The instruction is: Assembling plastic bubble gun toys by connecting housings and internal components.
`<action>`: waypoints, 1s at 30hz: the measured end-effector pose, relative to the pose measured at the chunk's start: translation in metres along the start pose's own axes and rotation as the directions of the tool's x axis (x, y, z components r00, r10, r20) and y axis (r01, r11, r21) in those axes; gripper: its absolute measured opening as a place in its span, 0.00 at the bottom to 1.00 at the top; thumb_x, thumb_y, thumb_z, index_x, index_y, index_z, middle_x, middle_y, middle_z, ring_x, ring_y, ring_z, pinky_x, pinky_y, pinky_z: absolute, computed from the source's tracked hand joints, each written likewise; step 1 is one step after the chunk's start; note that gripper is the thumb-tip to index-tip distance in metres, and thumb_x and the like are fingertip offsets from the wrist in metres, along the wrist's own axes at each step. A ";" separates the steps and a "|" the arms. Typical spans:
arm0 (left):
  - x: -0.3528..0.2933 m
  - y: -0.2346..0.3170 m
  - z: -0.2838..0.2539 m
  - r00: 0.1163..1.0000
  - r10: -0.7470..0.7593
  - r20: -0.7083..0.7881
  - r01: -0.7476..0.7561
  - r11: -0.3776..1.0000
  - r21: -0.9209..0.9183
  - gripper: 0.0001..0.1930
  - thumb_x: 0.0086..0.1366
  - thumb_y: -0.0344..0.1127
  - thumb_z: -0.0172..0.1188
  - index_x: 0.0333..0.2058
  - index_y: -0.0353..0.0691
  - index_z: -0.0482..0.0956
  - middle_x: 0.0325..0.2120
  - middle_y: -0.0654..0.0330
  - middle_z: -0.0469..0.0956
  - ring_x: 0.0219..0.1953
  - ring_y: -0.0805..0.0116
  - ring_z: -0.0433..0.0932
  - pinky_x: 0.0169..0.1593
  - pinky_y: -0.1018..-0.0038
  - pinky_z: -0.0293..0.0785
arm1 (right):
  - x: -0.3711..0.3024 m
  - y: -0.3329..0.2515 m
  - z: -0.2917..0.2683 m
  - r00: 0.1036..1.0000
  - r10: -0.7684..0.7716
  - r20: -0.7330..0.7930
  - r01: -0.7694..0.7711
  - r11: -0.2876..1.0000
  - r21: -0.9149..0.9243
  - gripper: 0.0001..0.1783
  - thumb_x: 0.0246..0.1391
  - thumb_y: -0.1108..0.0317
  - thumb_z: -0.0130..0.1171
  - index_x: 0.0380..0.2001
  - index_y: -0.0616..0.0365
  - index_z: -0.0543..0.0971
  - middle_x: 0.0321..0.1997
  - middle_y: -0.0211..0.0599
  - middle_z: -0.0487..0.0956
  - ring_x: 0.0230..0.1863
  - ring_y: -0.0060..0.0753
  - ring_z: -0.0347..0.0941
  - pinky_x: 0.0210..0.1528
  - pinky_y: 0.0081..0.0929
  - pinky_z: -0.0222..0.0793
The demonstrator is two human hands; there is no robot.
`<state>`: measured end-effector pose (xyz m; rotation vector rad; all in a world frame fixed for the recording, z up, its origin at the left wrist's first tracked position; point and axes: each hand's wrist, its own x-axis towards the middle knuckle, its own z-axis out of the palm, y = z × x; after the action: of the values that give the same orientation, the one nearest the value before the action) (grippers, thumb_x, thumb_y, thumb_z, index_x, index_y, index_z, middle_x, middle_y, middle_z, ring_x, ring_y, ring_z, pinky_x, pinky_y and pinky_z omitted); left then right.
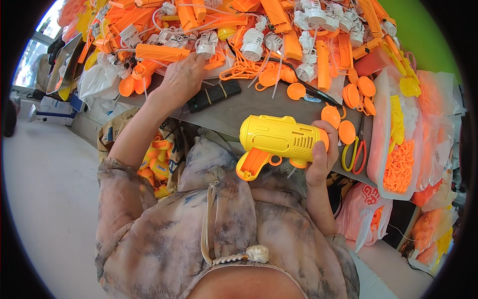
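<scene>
A yellow toy water gun (281, 134) with an orange handle part is held up in front of my body. My right hand (321, 157) grips its right end, which has an orange cap. At the front of a big heap, my left hand (181, 77) reaches in with its fingers curled together. The fingertips meet the lower edge of a white motor unit (205, 44), next to a long orange part (162, 52). What those fingers hold, if anything, is hidden. Just right of that wrist lies a black block with bands around it (214, 96).
Orange shells, white motor units and thin tubes cover the table's far side. Orange discs (347, 132) and scissors (361, 157) lie at the right, beside a translucent bin (382, 164) of small orange parts. A bag of yellow-orange pieces (158, 162) stands below at the left.
</scene>
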<state>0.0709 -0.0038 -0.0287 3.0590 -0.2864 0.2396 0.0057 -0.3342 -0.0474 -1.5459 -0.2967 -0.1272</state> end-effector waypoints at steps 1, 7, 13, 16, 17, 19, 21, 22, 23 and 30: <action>-0.003 0.001 -0.002 0.999 0.027 -0.028 -0.028 0.999 -0.038 0.09 0.56 0.27 0.49 0.35 0.31 0.69 0.32 0.46 0.74 0.32 0.47 0.77 0.34 0.58 0.73 | 0.000 -0.001 0.000 1.000 0.012 -0.006 -0.012 1.000 0.019 0.20 0.53 0.62 0.49 0.45 0.64 0.68 0.39 0.36 0.69 0.39 0.24 0.65 0.44 0.21 0.62; 0.001 -0.003 0.004 0.993 0.106 -0.052 -0.110 0.990 -0.086 0.08 0.56 0.30 0.52 0.34 0.34 0.68 0.27 0.47 0.74 0.29 0.46 0.76 0.32 0.57 0.72 | -0.001 0.003 -0.006 1.000 -0.025 -0.007 0.024 0.997 -0.076 0.24 0.54 0.58 0.47 0.47 0.67 0.66 0.39 0.40 0.71 0.39 0.26 0.69 0.43 0.21 0.66; -0.004 0.007 -0.024 0.988 0.090 -0.122 -0.122 0.952 -0.281 0.10 0.53 0.29 0.56 0.36 0.37 0.69 0.23 0.49 0.75 0.28 0.49 0.76 0.30 0.59 0.71 | -0.002 0.004 -0.017 0.997 -0.073 -0.034 0.068 0.990 -0.123 0.24 0.54 0.58 0.47 0.47 0.67 0.66 0.39 0.41 0.72 0.39 0.28 0.71 0.42 0.23 0.67; -0.013 0.040 -0.051 0.998 -0.001 -0.067 -0.028 0.902 -0.431 0.12 0.53 0.29 0.57 0.37 0.38 0.73 0.21 0.52 0.75 0.26 0.53 0.76 0.28 0.62 0.70 | -0.006 0.005 -0.025 0.993 -0.090 -0.072 0.082 0.990 -0.112 0.25 0.53 0.57 0.47 0.46 0.68 0.66 0.39 0.42 0.72 0.38 0.30 0.71 0.41 0.24 0.68; -0.016 0.055 -0.053 0.990 0.101 -0.097 -0.137 0.857 -0.497 0.11 0.53 0.29 0.57 0.37 0.38 0.74 0.21 0.52 0.74 0.25 0.54 0.76 0.28 0.63 0.71 | -0.006 0.003 -0.026 0.992 -0.098 -0.085 0.091 0.992 -0.088 0.25 0.53 0.56 0.47 0.46 0.68 0.66 0.39 0.43 0.72 0.37 0.30 0.72 0.41 0.24 0.69; -0.018 0.084 -0.049 0.958 0.263 -0.113 -0.282 0.807 -0.519 0.10 0.52 0.29 0.57 0.36 0.37 0.75 0.22 0.53 0.74 0.25 0.54 0.76 0.28 0.62 0.72 | -0.006 -0.002 -0.031 0.992 -0.082 -0.092 0.076 0.994 -0.074 0.25 0.53 0.56 0.47 0.46 0.68 0.66 0.39 0.43 0.73 0.37 0.31 0.72 0.41 0.25 0.69; -0.018 0.109 -0.022 0.944 0.318 -0.087 -0.320 0.815 -0.483 0.10 0.52 0.29 0.57 0.35 0.37 0.76 0.23 0.53 0.73 0.25 0.54 0.76 0.29 0.62 0.72 | -0.006 -0.008 -0.036 0.994 -0.066 -0.091 0.061 0.997 -0.056 0.25 0.53 0.56 0.48 0.45 0.68 0.66 0.39 0.44 0.73 0.37 0.31 0.72 0.41 0.25 0.69; -0.016 0.119 -0.006 0.942 0.334 -0.029 -0.313 0.849 -0.426 0.10 0.52 0.29 0.56 0.35 0.36 0.76 0.24 0.52 0.73 0.25 0.53 0.76 0.29 0.62 0.73 | -0.006 -0.011 -0.040 0.993 -0.074 -0.090 0.069 0.996 -0.060 0.25 0.53 0.55 0.47 0.45 0.68 0.67 0.38 0.44 0.73 0.37 0.32 0.72 0.41 0.25 0.69; -0.016 0.122 0.004 0.939 0.344 0.021 -0.312 0.872 -0.377 0.11 0.52 0.29 0.56 0.35 0.34 0.76 0.25 0.52 0.72 0.26 0.52 0.75 0.29 0.62 0.73 | -0.006 -0.013 -0.041 0.993 -0.085 -0.086 0.078 0.994 -0.078 0.26 0.53 0.55 0.47 0.45 0.68 0.67 0.38 0.45 0.74 0.37 0.32 0.73 0.41 0.25 0.69; -0.006 0.113 -0.008 0.936 0.338 -0.101 -0.324 0.712 -0.623 0.15 0.49 0.19 0.51 0.37 0.35 0.77 0.31 0.51 0.72 0.31 0.49 0.75 0.34 0.61 0.73 | -0.020 -0.003 -0.059 0.990 -0.100 -0.096 0.085 0.984 -0.157 0.26 0.53 0.55 0.47 0.46 0.68 0.67 0.38 0.45 0.74 0.37 0.32 0.73 0.41 0.25 0.68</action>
<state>0.0428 -0.1135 -0.0164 2.3165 -0.7526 0.0939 -0.0073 -0.3948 -0.0501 -1.6711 -0.2820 -0.3081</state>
